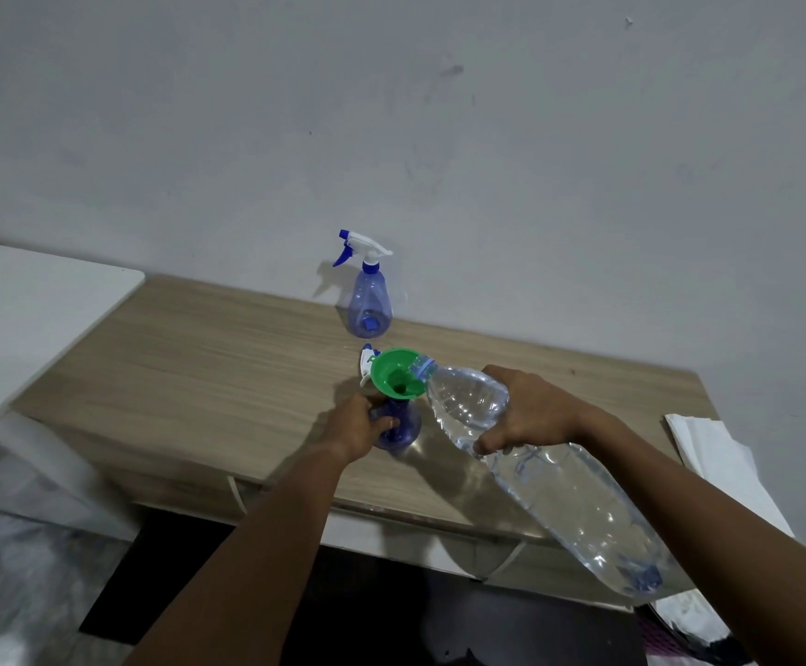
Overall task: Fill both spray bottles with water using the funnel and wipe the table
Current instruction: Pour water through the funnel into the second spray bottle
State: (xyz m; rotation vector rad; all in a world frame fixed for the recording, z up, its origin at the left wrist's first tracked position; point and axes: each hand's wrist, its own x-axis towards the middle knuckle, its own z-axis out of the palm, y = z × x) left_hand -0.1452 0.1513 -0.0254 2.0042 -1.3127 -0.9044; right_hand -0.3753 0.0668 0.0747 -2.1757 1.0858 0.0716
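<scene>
Open spray bottle, steadied by clasping left hand, green funnel seated; right hand grips tilted water bottle, mouth over funnel for pouring.

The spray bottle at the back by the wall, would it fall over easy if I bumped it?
Probably yes. The far spray bottle looks nearly empty, so it is likely light. Its trigger head sits high on a narrow neck, so a knock up there might tip it. The wide base should help a little.
</scene>
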